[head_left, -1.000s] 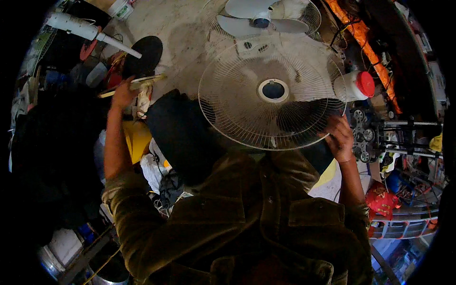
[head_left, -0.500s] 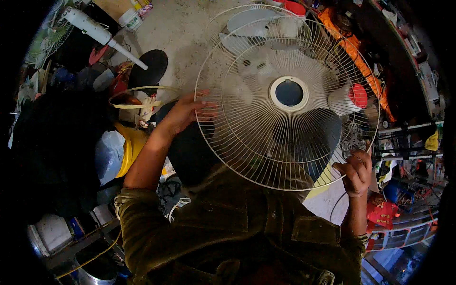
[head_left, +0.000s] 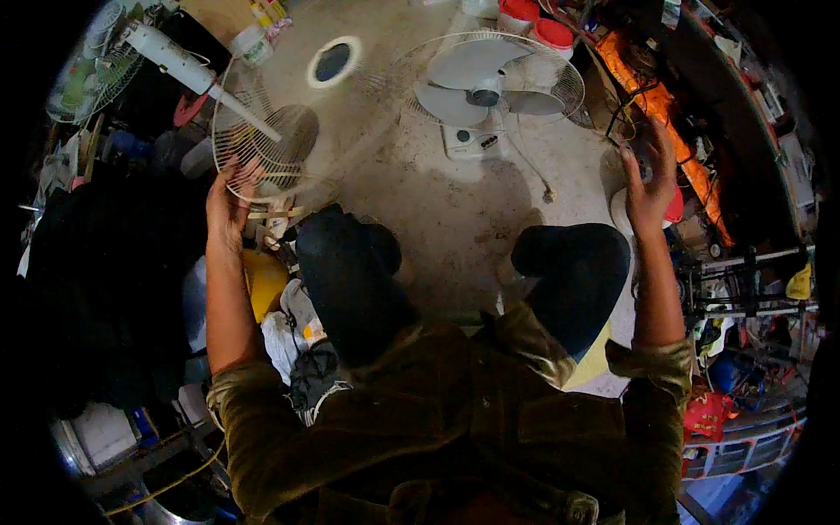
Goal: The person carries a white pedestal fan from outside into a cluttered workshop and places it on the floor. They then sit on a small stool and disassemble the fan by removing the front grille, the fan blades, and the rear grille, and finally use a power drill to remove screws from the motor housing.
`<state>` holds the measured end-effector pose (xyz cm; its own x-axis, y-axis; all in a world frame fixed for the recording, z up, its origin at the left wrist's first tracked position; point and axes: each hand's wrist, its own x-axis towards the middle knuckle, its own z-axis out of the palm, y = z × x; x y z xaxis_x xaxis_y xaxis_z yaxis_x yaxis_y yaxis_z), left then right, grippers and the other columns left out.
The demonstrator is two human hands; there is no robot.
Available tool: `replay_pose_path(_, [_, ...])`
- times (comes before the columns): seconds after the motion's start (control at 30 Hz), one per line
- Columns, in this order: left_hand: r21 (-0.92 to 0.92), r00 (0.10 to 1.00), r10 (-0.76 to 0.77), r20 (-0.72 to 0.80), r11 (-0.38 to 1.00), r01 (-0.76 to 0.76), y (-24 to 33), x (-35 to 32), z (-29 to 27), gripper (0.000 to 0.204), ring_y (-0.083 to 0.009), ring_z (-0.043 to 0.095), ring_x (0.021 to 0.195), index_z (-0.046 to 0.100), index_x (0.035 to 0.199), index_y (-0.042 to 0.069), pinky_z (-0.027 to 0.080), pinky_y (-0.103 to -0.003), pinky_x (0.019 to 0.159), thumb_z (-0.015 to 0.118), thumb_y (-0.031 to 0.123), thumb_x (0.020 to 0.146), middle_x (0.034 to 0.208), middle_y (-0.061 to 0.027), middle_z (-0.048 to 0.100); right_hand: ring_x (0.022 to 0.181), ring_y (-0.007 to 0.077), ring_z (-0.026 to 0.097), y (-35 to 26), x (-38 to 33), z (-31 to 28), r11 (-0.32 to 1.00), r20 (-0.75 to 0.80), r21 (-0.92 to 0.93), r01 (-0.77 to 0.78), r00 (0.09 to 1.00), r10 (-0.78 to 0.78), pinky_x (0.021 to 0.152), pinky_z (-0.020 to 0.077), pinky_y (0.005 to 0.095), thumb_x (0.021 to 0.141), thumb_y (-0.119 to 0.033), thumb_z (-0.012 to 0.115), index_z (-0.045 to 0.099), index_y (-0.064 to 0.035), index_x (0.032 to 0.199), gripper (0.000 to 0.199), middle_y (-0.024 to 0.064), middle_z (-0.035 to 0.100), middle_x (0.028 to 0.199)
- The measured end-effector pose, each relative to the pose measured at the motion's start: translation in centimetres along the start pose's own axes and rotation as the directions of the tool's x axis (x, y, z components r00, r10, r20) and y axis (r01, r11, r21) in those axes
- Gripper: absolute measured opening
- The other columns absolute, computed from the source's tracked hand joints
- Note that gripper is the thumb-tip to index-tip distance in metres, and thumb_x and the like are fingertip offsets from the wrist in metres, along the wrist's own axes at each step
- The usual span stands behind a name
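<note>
My left hand (head_left: 231, 194) grips the near-left rim of a round wire fan grille (head_left: 262, 144) with a cream ring and dark disc at its centre. Parts of the grille are blurred, and it lies across the view of a white fan pole. My right hand (head_left: 649, 179) is raised on the right with thumb and fingers apart, nothing in it. Ahead on the floor stands a fan with grey blades (head_left: 472, 66), a rear wire guard around them, and a pale control base (head_left: 472, 140) below.
A power cord (head_left: 534, 166) trails from the fan base over the concrete floor (head_left: 420, 219). Red-lidded tubs (head_left: 553, 35) stand beyond the fan. An orange strip (head_left: 674, 114) and a metal rack (head_left: 744, 280) line the right. The white fan pole (head_left: 175, 57) leans far left.
The grille has swung from in front of me to the far left in my left hand. My right hand has come off it and risen, uncovering the fan and my knees.
</note>
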<state>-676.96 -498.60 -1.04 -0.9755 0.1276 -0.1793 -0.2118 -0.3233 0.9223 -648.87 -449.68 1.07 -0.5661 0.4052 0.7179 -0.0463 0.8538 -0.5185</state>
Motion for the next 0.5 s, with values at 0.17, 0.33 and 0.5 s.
replay_pose_path(0.17, [0.031,0.951,-0.052,-0.305,0.997,0.064,-6.1,14.5,-3.5,0.021,-0.0249,0.061,0.067,0.049,0.096,-0.005,0.048,-0.032,0.051,0.047,0.013,0.084,0.098,-0.0207,0.059,0.116,0.0248,0.045,10.1,4.8,11.5,0.959,0.106,-0.046,-0.279,0.953,0.282,0.095,0.0359,0.0331,0.08,-0.015,0.064,0.039,0.001,0.127,0.055,0.0169,0.046,0.126])
replay_pose_path(0.33, [0.112,0.809,-0.128,-0.573,0.966,0.232,-14.3,29.0,-2.6,0.017,-0.0196,0.049,0.049,0.052,0.097,-0.007,0.049,-0.038,0.049,0.047,0.006,0.086,0.08,-0.0132,0.054,0.11,0.0299,0.05,18.4,6.8,21.8,0.937,-0.037,-0.097,-0.335,0.942,0.333,0.09,0.0399,0.0363,0.075,-0.024,0.069,0.043,0.001,0.123,0.06,0.0208,0.051,0.118])
replay_pose_path(0.5, [0.107,0.798,-0.139,-0.587,0.963,0.247,-22.7,38.8,-5.2,0.026,-0.0282,0.056,0.075,0.046,0.098,-0.01,0.05,-0.039,0.057,0.052,0.008,0.08,0.085,-0.0172,0.054,0.113,0.0286,0.047,27.7,8.1,27.2,0.901,-0.156,-0.002,-0.434,0.89,0.428,0.095,0.0348,0.0364,0.073,-0.026,0.071,0.04,0.0044,0.125,0.067,0.0213,0.048,0.122])
